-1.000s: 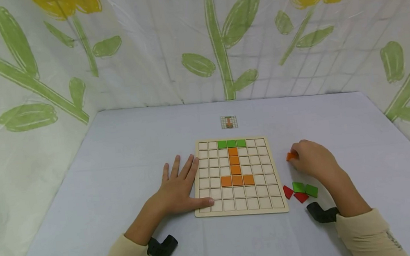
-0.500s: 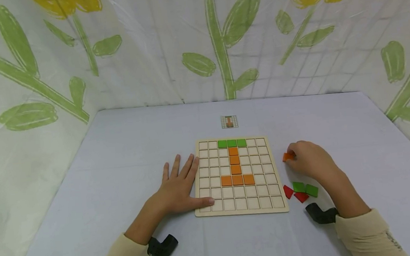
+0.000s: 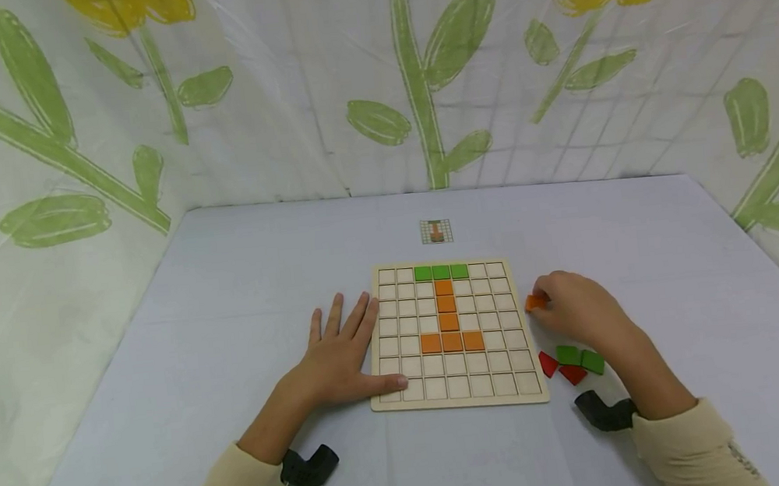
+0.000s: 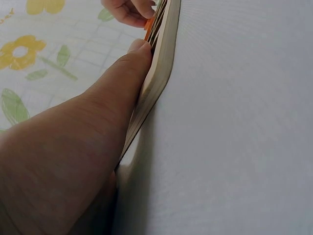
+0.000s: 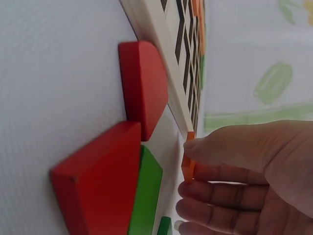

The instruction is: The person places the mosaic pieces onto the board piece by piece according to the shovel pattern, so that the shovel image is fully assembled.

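Observation:
A wooden grid board (image 3: 393,395) lies mid-table. Three green square tiles (image 3: 441,272) fill the middle of its far row. Below them, orange square tiles (image 3: 446,304) form a column ending in a row of three. My left hand (image 3: 341,365) rests with spread, straight fingers at the board's left edge, its thumb over the near-left squares. Just off the board's right edge, my right hand (image 3: 579,311) pinches an orange tile (image 3: 535,303) between thumb and fingers. In the right wrist view that orange tile (image 5: 188,164) stands on edge under the thumb.
Two red pieces (image 3: 573,374) with angled sides and two green tiles (image 3: 592,361) lie right of the board, beneath my right wrist. A small printed card (image 3: 436,231) showing a grid pattern lies beyond the board. A flower-patterned curtain (image 3: 276,89) hangs behind the table.
My right hand has slid left toward the board with the orange tile in its pinch. The left hand and the tiles on the board have stayed put.

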A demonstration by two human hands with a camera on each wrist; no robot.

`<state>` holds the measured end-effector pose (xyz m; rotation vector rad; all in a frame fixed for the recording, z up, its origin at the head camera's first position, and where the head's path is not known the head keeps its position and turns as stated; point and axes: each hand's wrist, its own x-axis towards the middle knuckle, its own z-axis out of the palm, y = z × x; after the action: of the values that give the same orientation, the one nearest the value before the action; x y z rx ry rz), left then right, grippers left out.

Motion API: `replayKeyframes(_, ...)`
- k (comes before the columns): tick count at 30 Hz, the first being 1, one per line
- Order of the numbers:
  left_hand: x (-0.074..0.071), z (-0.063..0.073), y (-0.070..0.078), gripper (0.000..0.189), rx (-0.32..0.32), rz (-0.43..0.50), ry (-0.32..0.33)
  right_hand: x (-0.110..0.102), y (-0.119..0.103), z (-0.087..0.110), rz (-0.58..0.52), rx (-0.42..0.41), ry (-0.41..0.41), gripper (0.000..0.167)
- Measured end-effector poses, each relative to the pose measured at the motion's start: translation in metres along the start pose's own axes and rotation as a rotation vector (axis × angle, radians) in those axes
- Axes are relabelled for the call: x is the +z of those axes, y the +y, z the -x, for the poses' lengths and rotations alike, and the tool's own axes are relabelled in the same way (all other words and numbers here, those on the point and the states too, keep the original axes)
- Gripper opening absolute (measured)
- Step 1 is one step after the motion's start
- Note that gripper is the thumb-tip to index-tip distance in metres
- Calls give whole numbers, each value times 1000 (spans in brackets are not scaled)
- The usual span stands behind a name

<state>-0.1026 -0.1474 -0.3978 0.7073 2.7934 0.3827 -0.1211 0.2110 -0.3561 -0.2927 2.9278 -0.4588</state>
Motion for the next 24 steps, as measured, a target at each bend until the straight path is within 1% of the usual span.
replayKeyframes(15, -2, 1, 1, 123, 0, 7, -2, 0, -6, 2, 42, -23, 17, 21)
replayKeyframes(24, -2, 1, 1, 122, 6, 12, 0, 0, -11, 2, 14, -29, -21, 25)
